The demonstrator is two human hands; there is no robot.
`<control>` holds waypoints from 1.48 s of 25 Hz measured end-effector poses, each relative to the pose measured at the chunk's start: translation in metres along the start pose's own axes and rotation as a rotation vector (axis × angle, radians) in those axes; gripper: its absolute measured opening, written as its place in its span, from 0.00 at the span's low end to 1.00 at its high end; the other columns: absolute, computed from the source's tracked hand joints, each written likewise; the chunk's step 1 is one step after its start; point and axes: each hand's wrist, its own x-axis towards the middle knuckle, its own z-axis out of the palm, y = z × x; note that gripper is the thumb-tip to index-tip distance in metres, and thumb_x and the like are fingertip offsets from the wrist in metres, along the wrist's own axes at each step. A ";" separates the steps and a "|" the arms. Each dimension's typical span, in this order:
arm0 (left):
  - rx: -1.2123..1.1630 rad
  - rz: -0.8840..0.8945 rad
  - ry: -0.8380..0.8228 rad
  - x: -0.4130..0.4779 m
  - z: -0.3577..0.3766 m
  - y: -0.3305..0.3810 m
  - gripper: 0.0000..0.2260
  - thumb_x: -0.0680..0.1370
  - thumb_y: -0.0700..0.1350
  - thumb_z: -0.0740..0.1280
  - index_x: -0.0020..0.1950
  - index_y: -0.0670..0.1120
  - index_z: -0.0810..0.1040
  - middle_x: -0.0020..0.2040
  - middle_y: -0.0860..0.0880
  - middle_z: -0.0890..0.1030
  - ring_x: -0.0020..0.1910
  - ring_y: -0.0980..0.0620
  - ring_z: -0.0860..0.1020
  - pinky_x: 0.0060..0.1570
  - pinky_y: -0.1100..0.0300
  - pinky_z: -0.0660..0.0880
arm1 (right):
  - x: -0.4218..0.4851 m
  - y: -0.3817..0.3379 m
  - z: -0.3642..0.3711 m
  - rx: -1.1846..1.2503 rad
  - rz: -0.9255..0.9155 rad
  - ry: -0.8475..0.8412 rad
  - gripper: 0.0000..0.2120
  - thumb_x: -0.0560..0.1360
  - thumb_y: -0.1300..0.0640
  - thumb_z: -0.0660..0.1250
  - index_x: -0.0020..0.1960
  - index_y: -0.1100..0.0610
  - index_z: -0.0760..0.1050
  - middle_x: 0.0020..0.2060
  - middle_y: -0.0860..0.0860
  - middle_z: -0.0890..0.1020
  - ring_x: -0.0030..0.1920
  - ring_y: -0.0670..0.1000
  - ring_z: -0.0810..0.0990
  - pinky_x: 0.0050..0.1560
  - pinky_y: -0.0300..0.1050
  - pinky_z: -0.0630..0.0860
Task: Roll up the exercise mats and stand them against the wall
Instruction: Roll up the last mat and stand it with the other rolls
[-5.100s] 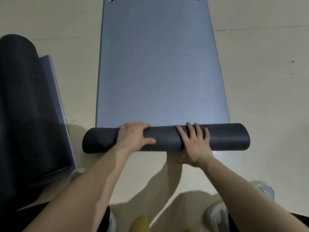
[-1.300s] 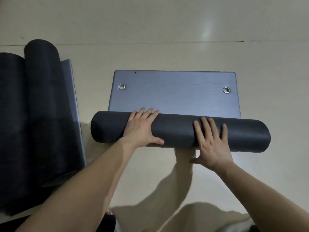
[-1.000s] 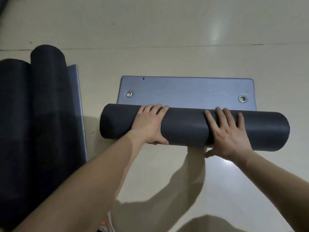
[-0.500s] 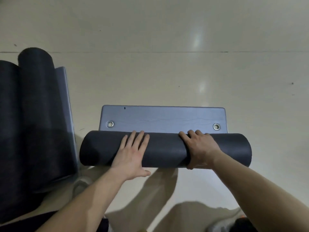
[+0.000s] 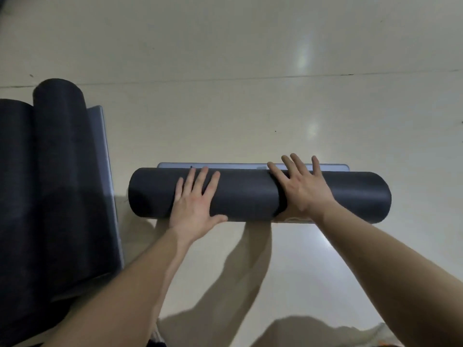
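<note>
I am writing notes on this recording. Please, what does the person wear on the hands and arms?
Nothing that shows. The left hand and the right hand are bare: no gloves, no visible rings, no watch or band at the wrists. The left forearm and right forearm are bare too, no sleeve up to the frame edge.

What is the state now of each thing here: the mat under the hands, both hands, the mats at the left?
Mat under the hands: almost fully rolled, on the floor; a thin grey strip lies flat beyond it.
Left hand: open, fingers straight, pressing on the roll.
Right hand: open, fingers spread, pressing on the roll.
Mats at the left: rolled, lying on the floor, not standing.
</note>
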 end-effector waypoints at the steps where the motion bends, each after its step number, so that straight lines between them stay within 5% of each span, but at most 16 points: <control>1: -0.040 0.024 0.000 0.021 -0.002 -0.007 0.49 0.72 0.71 0.66 0.83 0.53 0.45 0.84 0.48 0.47 0.82 0.43 0.43 0.79 0.44 0.41 | -0.003 0.003 0.007 0.021 0.065 0.067 0.59 0.64 0.21 0.67 0.83 0.47 0.47 0.80 0.58 0.59 0.81 0.62 0.53 0.77 0.73 0.49; 5: -0.216 -0.115 0.103 0.058 -0.010 -0.031 0.40 0.74 0.70 0.65 0.82 0.53 0.59 0.83 0.50 0.56 0.82 0.47 0.49 0.79 0.45 0.42 | -0.041 0.032 0.055 0.263 0.456 0.333 0.38 0.78 0.26 0.47 0.83 0.44 0.53 0.81 0.60 0.57 0.81 0.65 0.51 0.74 0.75 0.53; 9: -0.449 -0.635 0.288 0.039 0.002 -0.042 0.38 0.76 0.67 0.67 0.81 0.54 0.60 0.83 0.45 0.51 0.81 0.40 0.47 0.78 0.38 0.53 | -0.044 0.068 0.054 0.601 0.734 0.393 0.53 0.68 0.21 0.59 0.81 0.52 0.53 0.80 0.66 0.52 0.80 0.68 0.51 0.76 0.70 0.56; 14: -0.695 -0.950 0.279 0.039 -0.006 -0.070 0.47 0.72 0.67 0.72 0.82 0.49 0.54 0.81 0.45 0.56 0.77 0.37 0.61 0.73 0.39 0.65 | -0.046 0.074 0.047 1.045 0.856 0.442 0.61 0.61 0.28 0.77 0.82 0.48 0.50 0.78 0.60 0.58 0.76 0.66 0.64 0.74 0.62 0.68; 18: -0.879 -1.008 0.265 0.034 -0.010 -0.080 0.47 0.68 0.63 0.78 0.78 0.47 0.59 0.73 0.43 0.70 0.70 0.36 0.71 0.68 0.40 0.71 | -0.044 0.088 0.038 1.252 0.985 0.441 0.62 0.54 0.25 0.75 0.78 0.53 0.58 0.73 0.60 0.65 0.71 0.63 0.71 0.71 0.60 0.72; 23: -0.801 -0.968 0.242 0.032 -0.008 -0.081 0.53 0.64 0.68 0.77 0.79 0.46 0.56 0.74 0.42 0.68 0.70 0.36 0.71 0.66 0.40 0.72 | -0.042 0.068 0.031 1.003 0.929 0.460 0.59 0.64 0.27 0.73 0.84 0.43 0.45 0.74 0.61 0.64 0.72 0.65 0.70 0.69 0.60 0.73; 27: -0.727 -0.939 0.195 0.036 -0.003 -0.083 0.63 0.64 0.68 0.78 0.82 0.42 0.43 0.79 0.40 0.57 0.76 0.36 0.60 0.70 0.39 0.67 | -0.039 0.066 0.026 0.791 0.812 0.327 0.64 0.58 0.22 0.74 0.82 0.38 0.43 0.67 0.62 0.67 0.66 0.68 0.72 0.61 0.61 0.77; 32: -0.676 -0.922 0.174 0.046 0.004 -0.087 0.67 0.60 0.69 0.80 0.81 0.42 0.41 0.76 0.38 0.57 0.75 0.35 0.59 0.70 0.40 0.67 | -0.044 0.070 0.035 0.685 0.767 0.211 0.68 0.52 0.21 0.74 0.82 0.38 0.43 0.61 0.63 0.67 0.57 0.70 0.75 0.51 0.59 0.78; 35: -0.657 -0.933 0.133 0.052 -0.002 -0.091 0.67 0.60 0.69 0.79 0.81 0.42 0.41 0.76 0.38 0.58 0.74 0.35 0.60 0.70 0.40 0.67 | -0.035 0.079 0.021 0.659 0.779 0.077 0.70 0.48 0.18 0.72 0.80 0.38 0.42 0.66 0.65 0.66 0.64 0.72 0.73 0.59 0.64 0.75; 37: -0.668 -0.940 0.103 0.053 -0.007 -0.092 0.66 0.60 0.69 0.79 0.81 0.43 0.42 0.76 0.39 0.58 0.74 0.36 0.61 0.68 0.40 0.68 | -0.028 0.077 0.007 0.467 0.749 -0.008 0.72 0.49 0.17 0.72 0.81 0.42 0.41 0.77 0.67 0.57 0.77 0.74 0.57 0.73 0.73 0.61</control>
